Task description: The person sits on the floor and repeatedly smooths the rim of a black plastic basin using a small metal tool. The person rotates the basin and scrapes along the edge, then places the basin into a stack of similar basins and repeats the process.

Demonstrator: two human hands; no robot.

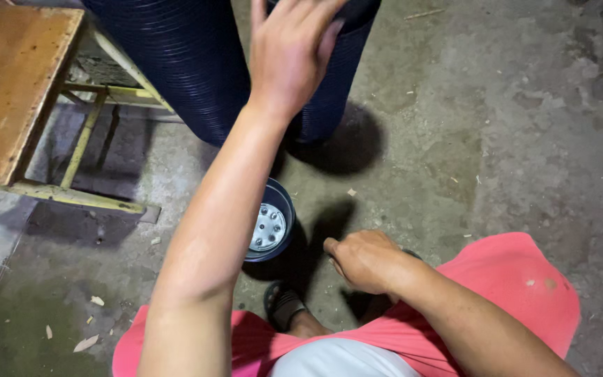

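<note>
At the top middle of the picture the left hand (291, 52) rests with fingers spread on a tall stack of dark blue pots (197, 63), as if to steady it, while the right hand (364, 260), low and right of middle, curls loosely shut on nothing beside one blue pot (272, 220) standing on the concrete floor (497, 139).

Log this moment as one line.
left hand: on tall stack of dark blue plastic pots | right hand: loosely curled, empty | single dark blue pot: on floor

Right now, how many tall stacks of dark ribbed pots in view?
2. One stack stands at top centre-left beside the wooden table; the other stack is right of it, with the left hand on its top. A single dark pot sits apart. More may lie outside the frame.
</note>
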